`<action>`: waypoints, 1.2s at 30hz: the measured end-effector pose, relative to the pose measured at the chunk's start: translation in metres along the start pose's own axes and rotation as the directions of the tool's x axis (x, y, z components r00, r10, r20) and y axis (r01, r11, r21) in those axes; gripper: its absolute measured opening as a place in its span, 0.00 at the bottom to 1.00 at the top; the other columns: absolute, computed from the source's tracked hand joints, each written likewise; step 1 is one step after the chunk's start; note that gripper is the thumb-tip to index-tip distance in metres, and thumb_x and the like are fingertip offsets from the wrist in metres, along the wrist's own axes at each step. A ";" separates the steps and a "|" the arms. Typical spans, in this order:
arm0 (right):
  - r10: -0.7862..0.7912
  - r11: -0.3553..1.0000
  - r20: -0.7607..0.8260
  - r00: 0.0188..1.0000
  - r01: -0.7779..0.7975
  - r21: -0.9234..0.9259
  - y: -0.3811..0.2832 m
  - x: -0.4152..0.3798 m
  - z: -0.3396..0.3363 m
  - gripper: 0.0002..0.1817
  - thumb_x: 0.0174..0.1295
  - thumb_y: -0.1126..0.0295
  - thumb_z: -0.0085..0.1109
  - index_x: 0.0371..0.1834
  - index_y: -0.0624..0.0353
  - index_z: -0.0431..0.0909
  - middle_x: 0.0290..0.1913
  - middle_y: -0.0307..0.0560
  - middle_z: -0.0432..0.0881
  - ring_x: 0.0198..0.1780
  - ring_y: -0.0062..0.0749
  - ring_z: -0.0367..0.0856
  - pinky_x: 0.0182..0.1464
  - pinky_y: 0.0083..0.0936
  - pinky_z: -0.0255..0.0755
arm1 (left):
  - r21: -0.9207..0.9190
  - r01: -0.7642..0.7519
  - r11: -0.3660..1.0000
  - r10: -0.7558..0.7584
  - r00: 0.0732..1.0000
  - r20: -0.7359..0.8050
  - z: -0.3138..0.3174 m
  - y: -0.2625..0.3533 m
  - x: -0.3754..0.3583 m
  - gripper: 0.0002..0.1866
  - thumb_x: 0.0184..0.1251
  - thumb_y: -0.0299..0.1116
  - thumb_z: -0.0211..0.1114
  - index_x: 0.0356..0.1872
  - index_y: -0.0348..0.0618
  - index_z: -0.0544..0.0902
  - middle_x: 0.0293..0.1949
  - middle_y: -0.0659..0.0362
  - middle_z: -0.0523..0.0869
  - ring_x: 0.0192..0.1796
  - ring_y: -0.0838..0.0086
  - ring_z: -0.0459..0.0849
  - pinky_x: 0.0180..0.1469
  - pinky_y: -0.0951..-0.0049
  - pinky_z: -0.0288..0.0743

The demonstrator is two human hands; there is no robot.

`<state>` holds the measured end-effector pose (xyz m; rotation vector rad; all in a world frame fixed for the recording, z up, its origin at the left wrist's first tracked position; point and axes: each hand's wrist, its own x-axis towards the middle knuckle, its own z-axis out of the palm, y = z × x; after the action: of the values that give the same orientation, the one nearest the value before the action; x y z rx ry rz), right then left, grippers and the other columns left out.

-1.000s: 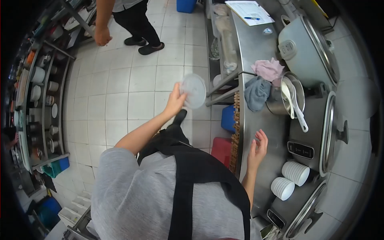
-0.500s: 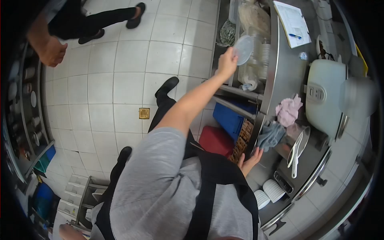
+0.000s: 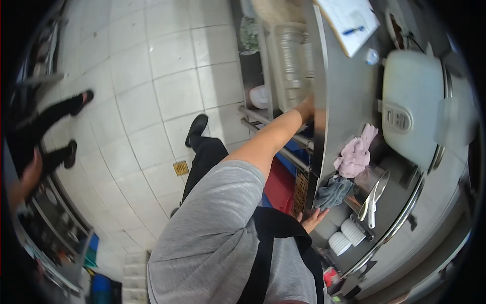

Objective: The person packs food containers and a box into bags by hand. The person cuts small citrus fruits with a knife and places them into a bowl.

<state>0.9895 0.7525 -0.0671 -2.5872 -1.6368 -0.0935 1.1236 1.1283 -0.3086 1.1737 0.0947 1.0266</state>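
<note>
My left arm reaches under the steel counter. My left hand is at the near end of a shelf bin holding stacked clear plastic lids or tubs. Its fingers are blurred and hidden behind the counter edge, so what it holds does not show. My right hand rests on the counter edge with fingers stretched out, holding nothing. Just beyond its fingertips lies a crumpled grey-blue cloth, with a pink cloth touching it.
A pale green rice cooker and a clipboard with a blue pen stand on the counter. White-handled utensils and white ribbed bowls lie closer. Another person's legs are at left. A gold floor drain marks the tiles.
My left hand has moved down and in under the counter; the clear round lid it held no longer shows. My right hand stays at the edge. The other person has shifted in view.
</note>
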 end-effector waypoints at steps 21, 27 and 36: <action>0.291 0.926 -0.231 0.929 -0.212 0.313 0.004 -0.017 -0.037 0.29 0.48 0.66 0.62 0.55 0.59 0.65 0.65 0.62 0.55 0.61 0.57 0.61 0.63 0.43 0.58 | 0.783 -0.130 0.609 -0.291 0.881 0.373 0.012 0.110 0.026 0.17 0.62 0.33 0.56 0.52 0.43 0.76 0.45 0.56 0.82 0.46 0.69 0.80 0.51 0.69 0.71; 0.664 0.744 -0.494 0.561 -0.557 0.367 0.003 -0.149 -0.073 0.26 0.51 0.74 0.57 0.55 0.59 0.64 0.66 0.61 0.54 0.63 0.54 0.60 0.63 0.39 0.59 | 0.831 0.004 0.557 -0.172 0.979 0.111 -0.039 0.183 -0.059 0.18 0.62 0.32 0.57 0.53 0.42 0.75 0.45 0.56 0.82 0.47 0.69 0.80 0.51 0.69 0.71; 0.856 0.307 -0.517 -0.010 -0.795 0.523 0.017 -0.388 -0.100 0.26 0.52 0.82 0.51 0.58 0.61 0.63 0.69 0.54 0.48 0.63 0.45 0.63 0.61 0.34 0.61 | 0.896 0.105 0.432 -0.900 0.106 0.422 0.064 0.162 -0.342 0.19 0.62 0.31 0.58 0.55 0.41 0.73 0.46 0.55 0.81 0.47 0.70 0.80 0.52 0.70 0.71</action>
<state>0.8376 0.3864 -0.0047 -2.3808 0.3607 -0.8409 0.8655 0.8446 -0.2984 2.0521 0.0373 -0.6852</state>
